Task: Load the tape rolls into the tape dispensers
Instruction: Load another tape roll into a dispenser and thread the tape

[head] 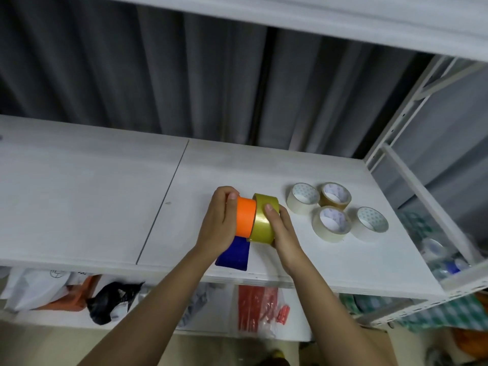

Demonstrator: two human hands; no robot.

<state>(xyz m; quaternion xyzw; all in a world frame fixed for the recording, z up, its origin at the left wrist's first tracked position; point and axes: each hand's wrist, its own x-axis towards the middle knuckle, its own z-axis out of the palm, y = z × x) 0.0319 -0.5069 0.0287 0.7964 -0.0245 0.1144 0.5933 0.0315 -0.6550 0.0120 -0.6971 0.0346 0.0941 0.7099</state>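
Right now both hands meet above the white shelf board [79, 207], near its front edge and a little right of the seam between the two panels. The left hand [220, 225] curls round an orange tape roll [246, 217], thumb over the top and fingers wrapped behind it. The right hand [284, 233] grips a yellow-gold tape roll [264, 223], thumb pressed on its outer band. Both rolls stand on edge, flat faces pressed together, so their shared core axis runs left to right along the shelf. Below the orange roll, partly hidden by the left wrist, a dark blue tape roll [233, 253] shows close to the front edge; how it lies I cannot tell.

Toward the right end of the board four more rolls lie flat with their core holes pointing up: a white roll [303, 198] and a brown roll [335, 196] at the back, a clear roll [331, 224] and another white roll [371, 223] in front, packed close together. Grey curtains [184, 75] hang behind the shelf. On the lower shelf sit plastic bags, one black [111, 302] and one with red contents [260, 310].
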